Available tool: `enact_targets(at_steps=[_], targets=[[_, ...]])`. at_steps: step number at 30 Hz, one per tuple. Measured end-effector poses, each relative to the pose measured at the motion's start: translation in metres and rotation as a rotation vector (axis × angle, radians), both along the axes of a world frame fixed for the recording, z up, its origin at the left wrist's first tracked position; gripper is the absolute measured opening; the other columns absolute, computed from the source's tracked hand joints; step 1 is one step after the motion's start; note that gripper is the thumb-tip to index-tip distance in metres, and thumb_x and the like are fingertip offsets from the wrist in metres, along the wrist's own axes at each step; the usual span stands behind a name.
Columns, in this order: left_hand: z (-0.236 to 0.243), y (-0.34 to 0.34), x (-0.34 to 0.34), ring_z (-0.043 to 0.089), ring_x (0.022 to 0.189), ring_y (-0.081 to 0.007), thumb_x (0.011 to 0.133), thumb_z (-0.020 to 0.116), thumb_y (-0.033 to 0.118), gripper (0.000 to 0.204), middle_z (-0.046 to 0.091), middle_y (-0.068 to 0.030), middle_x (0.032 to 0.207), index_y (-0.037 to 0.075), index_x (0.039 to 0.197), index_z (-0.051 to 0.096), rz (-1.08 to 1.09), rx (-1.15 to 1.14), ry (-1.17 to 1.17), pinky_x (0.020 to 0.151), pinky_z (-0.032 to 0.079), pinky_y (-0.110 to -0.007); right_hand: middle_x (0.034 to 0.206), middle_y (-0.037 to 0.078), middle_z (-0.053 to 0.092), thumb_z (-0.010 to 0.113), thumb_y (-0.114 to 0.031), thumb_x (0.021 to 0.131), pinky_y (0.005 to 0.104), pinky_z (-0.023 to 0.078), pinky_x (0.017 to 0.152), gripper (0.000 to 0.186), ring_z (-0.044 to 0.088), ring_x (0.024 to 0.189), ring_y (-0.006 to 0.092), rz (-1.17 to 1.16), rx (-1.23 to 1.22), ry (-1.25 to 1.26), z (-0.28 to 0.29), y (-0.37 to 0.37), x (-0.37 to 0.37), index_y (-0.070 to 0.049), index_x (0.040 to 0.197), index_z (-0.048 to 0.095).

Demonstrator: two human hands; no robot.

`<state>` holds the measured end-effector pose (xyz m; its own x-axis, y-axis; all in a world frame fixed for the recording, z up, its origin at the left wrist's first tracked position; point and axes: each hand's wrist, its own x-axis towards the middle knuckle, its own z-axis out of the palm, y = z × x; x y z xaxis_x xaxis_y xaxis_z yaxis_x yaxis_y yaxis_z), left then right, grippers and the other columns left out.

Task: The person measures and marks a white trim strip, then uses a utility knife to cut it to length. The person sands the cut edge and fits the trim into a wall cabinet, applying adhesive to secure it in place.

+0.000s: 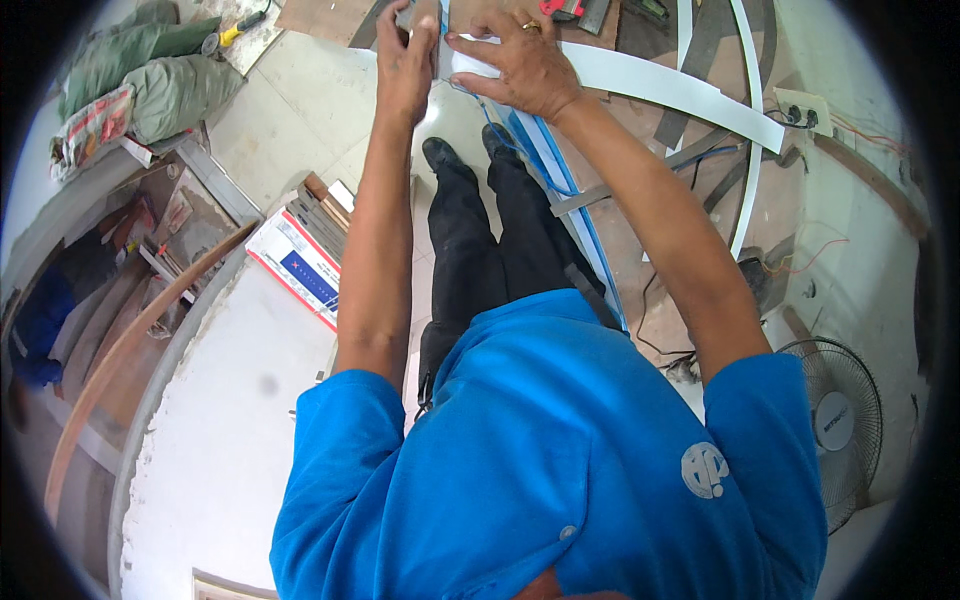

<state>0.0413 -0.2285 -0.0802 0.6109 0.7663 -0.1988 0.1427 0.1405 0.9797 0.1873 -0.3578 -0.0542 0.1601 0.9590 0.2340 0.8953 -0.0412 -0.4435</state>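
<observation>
At the top edge, my left hand (404, 70) is closed with its fingers curled. What it grips is partly cut off by the picture's edge, and I cannot make it out. Just to its right, my right hand (530, 68) holds the near end of a long white strip (660, 82), thumb and fingers bent around that end. From there the strip runs right across the workbench. A narrow grey piece (445, 45) shows between the two hands.
On the brown workbench (640, 235) lie more curved white and grey strips, cables and a red tool (565, 8). A socket block (802, 112) and a fan (835, 425) stand at right. Stacked boards (320, 215), a printed box (298, 268) and stuffed sacks (185, 95) sit at left.
</observation>
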Motion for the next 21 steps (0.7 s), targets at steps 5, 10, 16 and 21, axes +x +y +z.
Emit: enact_targets(at_steps=[5, 10, 16, 21], targets=[[0.003, -0.018, -0.013, 0.056, 0.094, -0.0180, 0.100, 0.066, 0.036, 0.063, 0.059, -0.0133, 0.110, 0.003, 0.148, 0.044, 0.028, -0.094, 0.040, 0.082, 0.050, -0.033, 0.125, 0.017, 0.064, 0.077, -0.049, 0.085, 0.0636, 0.032, 0.111, 0.053, 0.056, 0.126, 0.0409, -0.027, -0.025, -0.019, -0.006, -0.003, 0.000, -0.022, 0.130, 0.074], [-0.001, -0.007, -0.004, 0.059, 0.098, -0.0191, 0.100, 0.064, 0.037, 0.063, 0.060, -0.0159, 0.117, 0.004, 0.150, 0.042, 0.014, -0.002, 0.001, 0.082, 0.051, -0.033, 0.126, 0.015, 0.064, 0.076, -0.052, 0.085, 0.0641, 0.032, 0.111, 0.056, 0.056, 0.125, 0.0402, -0.021, -0.074, -0.025, -0.003, -0.003, 0.000, -0.024, 0.133, 0.073], [0.013, 0.005, 0.022, 0.047, 0.138, -0.0309, 0.106, 0.056, 0.036, 0.065, 0.049, -0.0217, 0.148, -0.004, 0.155, 0.038, -0.014, 0.072, -0.084, 0.113, 0.040, -0.042, 0.126, 0.001, 0.062, 0.073, -0.054, 0.091, 0.0522, 0.028, 0.114, 0.049, 0.056, 0.125, 0.0235, -0.011, -0.089, -0.124, -0.008, -0.008, 0.000, -0.034, 0.135, 0.071], [0.020, 0.008, 0.028, 0.044, 0.142, -0.0304, 0.105, 0.057, 0.039, 0.070, 0.046, -0.0216, 0.152, -0.003, 0.156, 0.036, 0.015, 0.007, -0.015, 0.117, 0.038, -0.042, 0.127, 0.001, 0.062, 0.070, -0.057, 0.092, 0.0503, 0.028, 0.115, 0.049, 0.053, 0.128, 0.0234, -0.025, -0.085, -0.132, -0.007, -0.010, -0.001, -0.035, 0.136, 0.070]])
